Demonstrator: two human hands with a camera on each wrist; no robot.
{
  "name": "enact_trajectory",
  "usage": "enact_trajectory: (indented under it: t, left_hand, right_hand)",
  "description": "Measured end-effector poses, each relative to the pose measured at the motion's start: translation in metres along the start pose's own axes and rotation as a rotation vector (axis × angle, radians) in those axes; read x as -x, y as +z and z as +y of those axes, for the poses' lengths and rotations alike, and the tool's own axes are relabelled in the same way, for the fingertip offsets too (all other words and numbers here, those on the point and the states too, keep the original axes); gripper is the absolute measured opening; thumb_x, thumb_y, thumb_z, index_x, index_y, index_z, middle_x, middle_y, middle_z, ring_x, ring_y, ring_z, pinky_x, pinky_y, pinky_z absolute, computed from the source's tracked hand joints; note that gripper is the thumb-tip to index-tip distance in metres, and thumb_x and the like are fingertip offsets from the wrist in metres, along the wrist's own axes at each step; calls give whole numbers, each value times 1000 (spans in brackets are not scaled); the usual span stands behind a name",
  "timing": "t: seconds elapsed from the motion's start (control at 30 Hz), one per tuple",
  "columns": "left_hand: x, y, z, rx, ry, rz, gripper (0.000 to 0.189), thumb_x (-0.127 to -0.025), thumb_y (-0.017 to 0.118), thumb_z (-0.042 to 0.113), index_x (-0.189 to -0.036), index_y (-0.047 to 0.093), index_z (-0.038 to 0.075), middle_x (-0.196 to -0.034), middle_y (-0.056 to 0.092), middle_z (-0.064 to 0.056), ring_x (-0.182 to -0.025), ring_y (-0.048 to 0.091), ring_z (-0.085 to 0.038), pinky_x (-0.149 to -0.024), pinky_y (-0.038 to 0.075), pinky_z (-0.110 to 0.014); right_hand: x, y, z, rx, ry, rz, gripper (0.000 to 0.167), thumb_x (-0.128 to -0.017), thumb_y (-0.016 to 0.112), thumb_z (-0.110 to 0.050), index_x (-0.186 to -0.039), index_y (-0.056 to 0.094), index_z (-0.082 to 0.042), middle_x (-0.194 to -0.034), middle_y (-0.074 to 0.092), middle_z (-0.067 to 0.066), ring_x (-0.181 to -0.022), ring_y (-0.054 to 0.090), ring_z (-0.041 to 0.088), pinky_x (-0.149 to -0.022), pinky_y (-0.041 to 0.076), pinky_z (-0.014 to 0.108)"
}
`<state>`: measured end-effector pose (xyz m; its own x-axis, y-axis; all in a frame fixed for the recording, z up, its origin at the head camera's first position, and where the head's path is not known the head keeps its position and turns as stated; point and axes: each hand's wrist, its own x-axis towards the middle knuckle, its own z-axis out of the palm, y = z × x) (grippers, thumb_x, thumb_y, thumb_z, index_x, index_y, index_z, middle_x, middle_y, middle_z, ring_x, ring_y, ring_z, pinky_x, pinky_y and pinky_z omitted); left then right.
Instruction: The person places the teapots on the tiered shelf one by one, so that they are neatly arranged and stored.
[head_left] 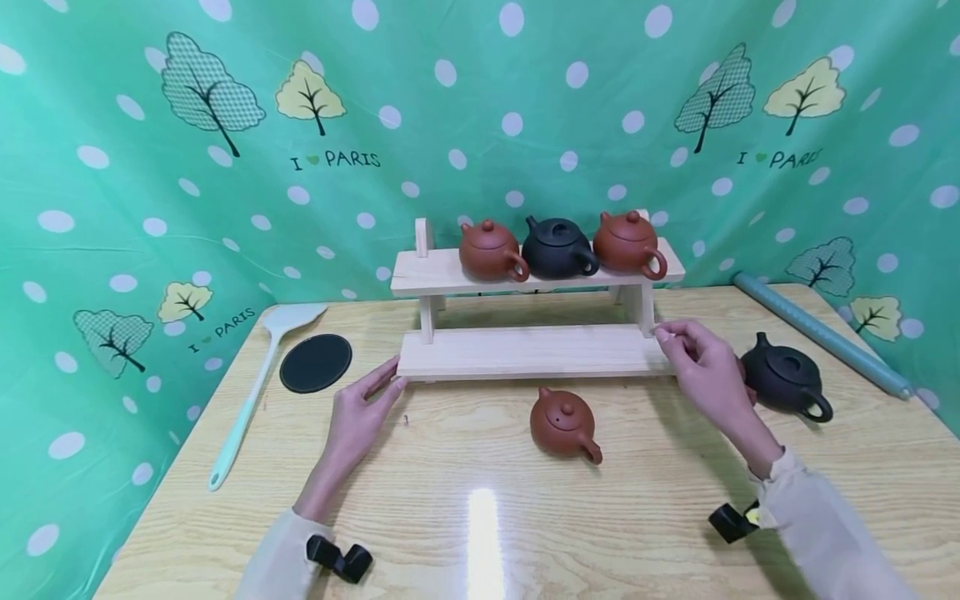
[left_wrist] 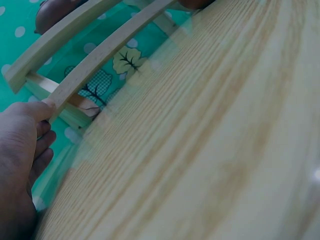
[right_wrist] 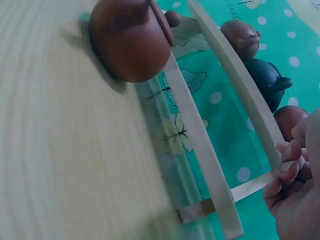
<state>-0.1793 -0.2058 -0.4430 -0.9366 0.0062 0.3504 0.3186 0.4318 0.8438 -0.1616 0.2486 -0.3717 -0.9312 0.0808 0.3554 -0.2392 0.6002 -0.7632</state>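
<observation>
A two-tier wooden shelf (head_left: pixel 525 352) stands on the table. My left hand (head_left: pixel 360 417) pinches the left end of its lower board, thumb at the end edge in the left wrist view. My right hand (head_left: pixel 701 367) is at the shelf's right end, fingers bent, thumb tip beside the upright; I cannot tell whether it grips the wood. The upper board carries two reddish-brown teapots (head_left: pixel 489 250) (head_left: pixel 628 242) with a black teapot (head_left: pixel 555 248) between them. Another brown teapot (head_left: pixel 562 423) sits in front of the shelf. Partly behind my right hand is a second black teapot (head_left: pixel 783 377).
On the left lie a pale green spatula (head_left: pixel 258 392) and a round black coaster (head_left: pixel 316 363). A teal roll (head_left: pixel 821 333) lies at the back right. Green dotted cloth (head_left: pixel 510 100) hangs behind the wooden table (head_left: pixel 420 517).
</observation>
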Motion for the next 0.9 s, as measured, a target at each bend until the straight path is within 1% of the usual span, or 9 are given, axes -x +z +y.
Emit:
enact_trajectory:
  t: [0.03, 0.13, 0.2, 0.27, 0.43, 0.6, 0.73, 0.9]
  left_hand:
    - [0, 0, 0, 2, -1, -1, 41, -99, 75, 18, -136, 67, 4, -130, 69, -12, -120, 66, -27, -101, 49, -25]
    - [0, 0, 0, 4, -8, -1, 41, -99, 75, 19, -136, 67, 4, -130, 69, -11, -121, 66, -26, -101, 49, -23]
    - [0, 0, 0, 0, -8, -2, 41, -98, 75, 18, -136, 67, 4, -130, 69, -10, -121, 66, -26, -98, 47, -16]
    - [0, 0, 0, 5, -3, -2, 41, -99, 75, 18, -136, 67, 3, -130, 69, -10, -121, 65, -26, -97, 47, -13]
    - [0, 0, 0, 3, 6, -2, 42, -99, 74, 18, -137, 66, 3, -131, 68, -11, -122, 65, -28, -96, 47, -13]
    - [0, 0, 0, 2, -2, -3, 42, -99, 74, 19, -137, 67, 4, -131, 68, -11, -121, 65, -27, -97, 46, -13]
    - [0, 0, 0, -3, 6, -2, 42, -99, 74, 18, -137, 66, 3, -131, 68, -12, -121, 66, -29, -97, 46, -13]
    - [0, -1, 0, -2, 8, -2, 42, -99, 74, 18, -137, 66, 3, -130, 68, -12, -120, 66, -28, -97, 47, -13]
  right_hand:
    - [2, 0, 0, -1, -2, -2, 32, -110, 55, -26, -119, 70, 0, -66, 44, 2, -54, 39, 14, -47, 31, 30]
    - [8, 2, 2, -5, -16, -11, 30, -110, 55, -23, -117, 69, 2, -66, 44, 2, -53, 39, 14, -48, 32, 29]
    - [13, 3, 4, -8, -27, -23, 28, -110, 55, -20, -116, 69, 3, -65, 44, 2, -53, 38, 14, -49, 32, 29]
    - [18, 5, 5, -17, -30, -41, 26, -109, 55, -18, -116, 69, 3, -65, 43, 1, -53, 38, 14, -49, 33, 29]
    - [27, 7, 8, -31, -17, -77, 25, -110, 55, -17, -118, 69, 1, -64, 42, 1, -53, 38, 15, -50, 32, 31]
    - [36, 11, 9, -26, -15, -82, 20, -108, 57, -13, -116, 70, 0, -64, 43, -1, -54, 38, 12, -50, 32, 30]
    - [44, 15, 9, -53, -4, -111, 18, -108, 58, -12, -114, 70, 0, -65, 45, -2, -54, 39, 11, -49, 34, 29]
    - [53, 22, 9, -67, 4, -132, 17, -108, 58, -12, -114, 71, -2, -69, 48, -3, -59, 41, 10, -52, 35, 28]
